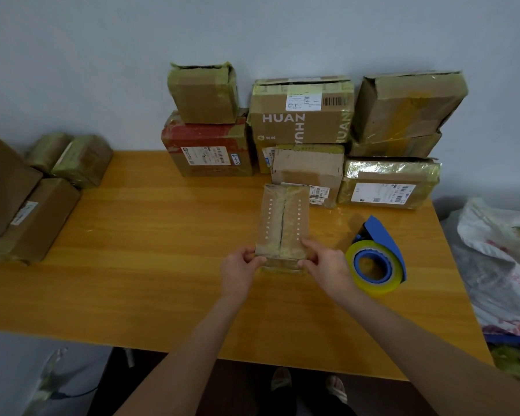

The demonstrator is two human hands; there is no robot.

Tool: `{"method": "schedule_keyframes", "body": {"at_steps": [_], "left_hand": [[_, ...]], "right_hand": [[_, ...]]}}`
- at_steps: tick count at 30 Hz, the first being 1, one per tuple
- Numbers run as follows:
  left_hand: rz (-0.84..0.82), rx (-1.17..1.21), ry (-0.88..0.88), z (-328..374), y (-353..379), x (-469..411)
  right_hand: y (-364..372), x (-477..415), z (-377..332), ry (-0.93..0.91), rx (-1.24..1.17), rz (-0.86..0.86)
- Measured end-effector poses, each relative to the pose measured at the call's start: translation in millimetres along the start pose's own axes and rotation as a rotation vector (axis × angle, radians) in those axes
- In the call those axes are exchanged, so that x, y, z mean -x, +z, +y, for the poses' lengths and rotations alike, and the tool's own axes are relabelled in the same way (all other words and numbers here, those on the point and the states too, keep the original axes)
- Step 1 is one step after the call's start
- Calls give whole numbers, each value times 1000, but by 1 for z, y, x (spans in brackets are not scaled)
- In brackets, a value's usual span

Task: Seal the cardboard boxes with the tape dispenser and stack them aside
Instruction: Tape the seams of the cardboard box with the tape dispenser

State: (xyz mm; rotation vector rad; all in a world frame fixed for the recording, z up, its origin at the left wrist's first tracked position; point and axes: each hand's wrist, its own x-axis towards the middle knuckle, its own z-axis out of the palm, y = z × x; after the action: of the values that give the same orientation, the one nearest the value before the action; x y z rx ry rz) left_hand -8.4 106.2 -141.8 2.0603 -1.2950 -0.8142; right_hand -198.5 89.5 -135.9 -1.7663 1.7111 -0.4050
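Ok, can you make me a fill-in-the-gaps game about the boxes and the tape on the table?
1. The tape dispenser lies on the wooden ____.
2. It is to the ____ of the small box that the left hand and right hand grip.
3. The dispenser's body is coloured ____.
4. White letters on a box by the wall spell ____.

Missing words: table, right, blue, HUAN.
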Motion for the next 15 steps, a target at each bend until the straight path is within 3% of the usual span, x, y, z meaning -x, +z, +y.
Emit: {"method": "schedule_keyframes", "body": {"at_steps": [7,15], "left_hand": [[-105,-272,148,12,6,-10],[-211,-194,241,4,0,-25]], "right_hand": [[-3,-11,-16,-66,396,-74],[-6,-25,-8,-98,251,-237]]}}
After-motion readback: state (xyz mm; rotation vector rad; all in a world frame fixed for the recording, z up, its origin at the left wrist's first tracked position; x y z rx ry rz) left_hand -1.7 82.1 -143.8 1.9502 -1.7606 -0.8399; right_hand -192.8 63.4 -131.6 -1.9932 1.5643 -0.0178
